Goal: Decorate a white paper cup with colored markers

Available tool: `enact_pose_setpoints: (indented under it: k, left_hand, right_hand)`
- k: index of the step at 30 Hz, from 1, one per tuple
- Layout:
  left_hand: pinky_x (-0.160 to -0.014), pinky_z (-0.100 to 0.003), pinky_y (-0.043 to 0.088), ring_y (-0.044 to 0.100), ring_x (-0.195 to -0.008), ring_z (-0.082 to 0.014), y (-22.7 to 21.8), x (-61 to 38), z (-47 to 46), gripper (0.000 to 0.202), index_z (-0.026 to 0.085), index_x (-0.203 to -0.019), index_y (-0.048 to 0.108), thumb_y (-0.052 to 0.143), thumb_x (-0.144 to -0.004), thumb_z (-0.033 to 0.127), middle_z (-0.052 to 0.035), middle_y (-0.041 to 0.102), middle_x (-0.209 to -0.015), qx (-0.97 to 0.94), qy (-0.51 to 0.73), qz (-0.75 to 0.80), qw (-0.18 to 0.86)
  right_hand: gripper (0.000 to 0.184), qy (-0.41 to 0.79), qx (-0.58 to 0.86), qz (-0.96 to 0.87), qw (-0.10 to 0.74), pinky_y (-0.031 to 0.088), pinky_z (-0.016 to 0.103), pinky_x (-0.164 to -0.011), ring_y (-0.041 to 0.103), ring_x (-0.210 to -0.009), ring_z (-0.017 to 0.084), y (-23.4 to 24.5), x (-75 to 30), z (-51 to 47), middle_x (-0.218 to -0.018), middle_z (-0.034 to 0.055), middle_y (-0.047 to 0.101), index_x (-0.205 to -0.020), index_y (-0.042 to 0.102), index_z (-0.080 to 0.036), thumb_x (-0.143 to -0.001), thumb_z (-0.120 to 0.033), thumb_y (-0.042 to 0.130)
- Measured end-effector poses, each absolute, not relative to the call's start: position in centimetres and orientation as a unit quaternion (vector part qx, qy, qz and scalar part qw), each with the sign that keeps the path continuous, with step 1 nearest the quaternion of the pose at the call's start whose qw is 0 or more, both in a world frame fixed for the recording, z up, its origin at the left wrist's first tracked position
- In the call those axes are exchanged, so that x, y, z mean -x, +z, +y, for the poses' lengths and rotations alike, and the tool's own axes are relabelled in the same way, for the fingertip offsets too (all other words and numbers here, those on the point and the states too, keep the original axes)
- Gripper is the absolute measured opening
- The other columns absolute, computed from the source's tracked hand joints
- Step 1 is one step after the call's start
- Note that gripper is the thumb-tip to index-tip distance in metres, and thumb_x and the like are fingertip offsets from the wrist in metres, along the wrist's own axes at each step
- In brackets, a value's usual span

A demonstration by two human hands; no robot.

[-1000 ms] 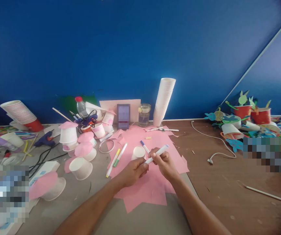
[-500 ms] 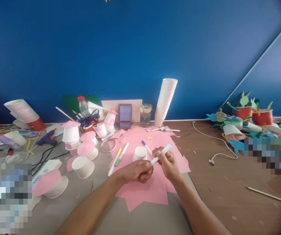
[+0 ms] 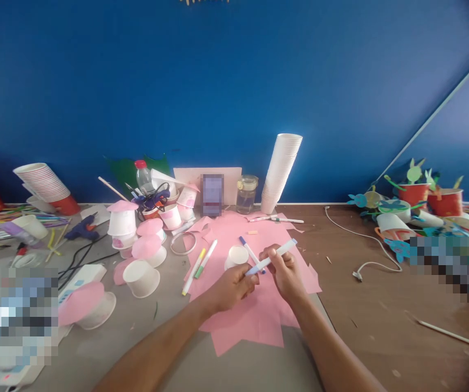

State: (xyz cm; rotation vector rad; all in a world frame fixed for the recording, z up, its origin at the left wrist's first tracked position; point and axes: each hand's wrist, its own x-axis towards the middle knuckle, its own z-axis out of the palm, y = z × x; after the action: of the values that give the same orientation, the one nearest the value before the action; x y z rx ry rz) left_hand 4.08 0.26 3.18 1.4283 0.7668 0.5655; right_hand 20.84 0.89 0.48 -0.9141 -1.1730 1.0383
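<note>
A white marker (image 3: 274, 255) with a blue tip is held slanted over a pile of pink paper sheets (image 3: 254, 310). My right hand (image 3: 285, 272) grips the marker's barrel. My left hand (image 3: 234, 284) pinches its lower end, where the blue shows. Just behind the hands a small white paper cup (image 3: 236, 256) stands upside down on the pink paper, with a blue-capped marker (image 3: 247, 247) lying beside it. Two more markers (image 3: 199, 264), green and yellow tipped, lie to the left of the cup.
Upturned white cups with pink tops (image 3: 142, 256) crowd the left, near a blue glue gun (image 3: 81, 231) and black cords. A tall stack of white cups (image 3: 279, 171), a glass jar (image 3: 246, 193) and a bottle (image 3: 144, 177) stand by the blue wall. A white cable (image 3: 360, 245) and decorated red cups (image 3: 418, 198) lie right.
The marker's lower end now shows blue between my left fingers, which have slid slightly away from the barrel. Both hands stay over the pink paper; the view has shifted a little left.
</note>
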Motion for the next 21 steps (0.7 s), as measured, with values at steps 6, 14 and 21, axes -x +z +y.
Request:
enact_pose_setpoints:
  k: [6, 14, 21]
  left_hand:
    - [-0.052, -0.026, 0.027, 0.033, -0.054, -0.0090, 2.6, -4.4, -0.2, 0.051, 0.020, -0.073, 0.040, 0.040, -0.089, 0.069, 0.0052, 0.039, -0.063, -0.641, 0.266, 0.309, 0.651]
    - [-0.055, -0.026, 0.033, 0.040, -0.051, -0.0079, 2.1, -4.7, -0.6, 0.052, 0.017, -0.075, 0.045, 0.042, -0.090, 0.067, 0.0028, 0.047, -0.064, -0.622, 0.254, 0.273, 0.689]
    - [-0.045, -0.024, 0.023, 0.030, -0.045, -0.0075, 1.3, -5.6, -0.6, 0.050, 0.020, -0.077, 0.043, 0.041, -0.089, 0.068, 0.0081, 0.036, -0.053, -0.628, 0.340, 0.304, 0.631]
  right_hand:
    - [0.035, 0.493, 0.301, -0.575, 0.579, 0.046, 0.031, -0.069, 0.054, -0.073, 0.018, 0.3, -19.8, 0.3, -0.082, 0.0032, 0.055, -0.078, 0.066, -0.021, -0.094, -0.049, 0.051]
    - [0.041, 0.559, 0.284, -0.517, 0.583, 0.049, 0.028, -0.052, 0.056, -0.065, 0.016, 0.7, -19.4, 0.0, -0.082, 0.0048, 0.059, -0.070, 0.058, -0.020, -0.093, -0.053, 0.050]
    - [0.038, 0.533, 0.296, -0.504, 0.612, 0.050, 0.025, -0.047, 0.056, -0.057, 0.012, 1.4, -17.9, -1.2, -0.081, 0.0025, 0.059, -0.073, 0.055, -0.020, -0.092, -0.053, 0.053]
